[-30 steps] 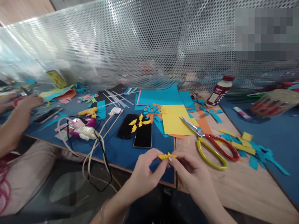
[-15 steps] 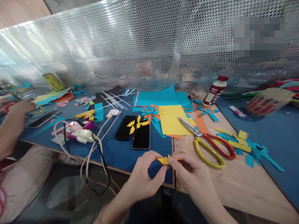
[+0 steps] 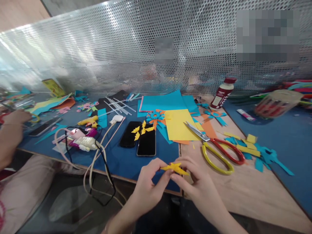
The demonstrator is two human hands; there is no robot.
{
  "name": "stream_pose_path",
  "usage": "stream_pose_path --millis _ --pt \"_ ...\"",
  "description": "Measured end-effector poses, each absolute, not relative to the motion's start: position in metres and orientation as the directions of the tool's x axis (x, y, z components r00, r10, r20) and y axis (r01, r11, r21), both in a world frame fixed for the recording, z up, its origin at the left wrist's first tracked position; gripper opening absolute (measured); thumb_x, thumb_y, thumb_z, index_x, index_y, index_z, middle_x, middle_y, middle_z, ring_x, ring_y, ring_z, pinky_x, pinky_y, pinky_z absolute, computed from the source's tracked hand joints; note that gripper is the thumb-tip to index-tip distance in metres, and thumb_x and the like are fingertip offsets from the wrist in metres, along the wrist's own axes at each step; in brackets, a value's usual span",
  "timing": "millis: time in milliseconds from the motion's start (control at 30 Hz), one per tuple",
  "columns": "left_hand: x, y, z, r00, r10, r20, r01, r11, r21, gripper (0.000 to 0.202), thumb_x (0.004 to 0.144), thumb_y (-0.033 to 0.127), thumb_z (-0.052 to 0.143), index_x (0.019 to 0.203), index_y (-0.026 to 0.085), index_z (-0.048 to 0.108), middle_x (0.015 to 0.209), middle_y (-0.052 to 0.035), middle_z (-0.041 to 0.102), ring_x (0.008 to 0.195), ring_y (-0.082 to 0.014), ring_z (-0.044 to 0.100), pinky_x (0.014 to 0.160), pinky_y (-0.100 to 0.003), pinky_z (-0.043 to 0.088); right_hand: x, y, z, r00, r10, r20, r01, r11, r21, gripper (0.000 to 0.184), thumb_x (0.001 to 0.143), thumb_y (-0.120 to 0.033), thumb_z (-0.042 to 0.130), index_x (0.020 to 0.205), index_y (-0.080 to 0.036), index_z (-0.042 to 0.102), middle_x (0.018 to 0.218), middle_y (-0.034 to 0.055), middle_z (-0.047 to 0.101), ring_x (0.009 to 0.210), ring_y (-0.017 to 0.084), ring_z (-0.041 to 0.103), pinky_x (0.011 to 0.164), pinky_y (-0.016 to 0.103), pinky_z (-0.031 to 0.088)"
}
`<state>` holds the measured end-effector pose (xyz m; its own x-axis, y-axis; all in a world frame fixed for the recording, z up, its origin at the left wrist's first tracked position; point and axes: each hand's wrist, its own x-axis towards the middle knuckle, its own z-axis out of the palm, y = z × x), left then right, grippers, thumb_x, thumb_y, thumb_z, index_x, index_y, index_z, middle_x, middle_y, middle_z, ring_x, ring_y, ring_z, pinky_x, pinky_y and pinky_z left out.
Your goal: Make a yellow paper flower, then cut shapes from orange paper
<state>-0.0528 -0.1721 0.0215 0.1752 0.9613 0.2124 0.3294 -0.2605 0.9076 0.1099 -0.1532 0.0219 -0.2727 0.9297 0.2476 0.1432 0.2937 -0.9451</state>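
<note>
A small pointed piece of folded yellow paper is pinched between my two hands near the table's front edge. My left hand grips its left side with thumb and fingers. On the other side my right hand has its thumb and fingers closed on the same piece. Beyond them, several similar small yellow paper pieces lie on two dark phones. To the right of my hands rest large scissors, one handle loop yellow and one red, blades partly over a yellow paper sheet.
Blue paper sheets and a blue-orange paper flower lie further back. A bottle stands by the perforated metal screen. Cables hang over the edge beside a yellow glue gun. A co-worker's hand is at far left.
My hands have turned the yellow paper piece, so more of its pointed shape shows. My fingers have shifted slightly on it. The co-worker's hand at left has moved a little leftward in view.
</note>
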Motion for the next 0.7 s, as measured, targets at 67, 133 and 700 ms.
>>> stream_pose_path --millis 67,133,700 --pt "-0.053 -0.173 0.021 0.175 0.961 0.214 0.353 -0.264 0.897 0.014 0.091 0.025 0.050 0.084 0.016 0.058 0.082 -0.0037 0.062 0.076 -0.0146 0.057 0.071 -0.024 0.042 0.111 -0.153 0.019 -0.264 0.938 0.223 0.116 0.261 -0.958 0.009 0.084 -0.031 0.063 0.082 -0.022 0.063 0.088 0.0021 0.059 0.086 0.018 0.057 0.076 0.029 0.043" --pt "-0.054 -0.175 0.021 0.192 0.956 0.221 0.393 -0.281 0.876 0.012 0.090 0.024 0.049 0.087 0.016 0.058 0.084 -0.0042 0.061 0.080 -0.0154 0.057 0.074 -0.026 0.042 0.112 -0.152 0.016 -0.260 0.944 0.204 0.096 0.235 -0.967 0.011 0.086 -0.031 0.062 0.080 -0.022 0.064 0.084 0.0017 0.059 0.084 0.018 0.057 0.074 0.029 0.042" --pt "-0.059 -0.169 0.017 0.077 0.987 0.139 0.199 -0.151 0.968 0.021 0.090 0.032 0.053 0.077 0.016 0.055 0.075 -0.0019 0.062 0.074 -0.0134 0.058 0.072 -0.024 0.044 0.110 -0.144 0.018 -0.368 0.921 0.128 0.073 0.166 -0.983 0.018 0.081 -0.036 0.067 0.093 -0.023 0.066 0.091 0.0017 0.060 0.081 0.016 0.056 0.067 0.027 0.041"
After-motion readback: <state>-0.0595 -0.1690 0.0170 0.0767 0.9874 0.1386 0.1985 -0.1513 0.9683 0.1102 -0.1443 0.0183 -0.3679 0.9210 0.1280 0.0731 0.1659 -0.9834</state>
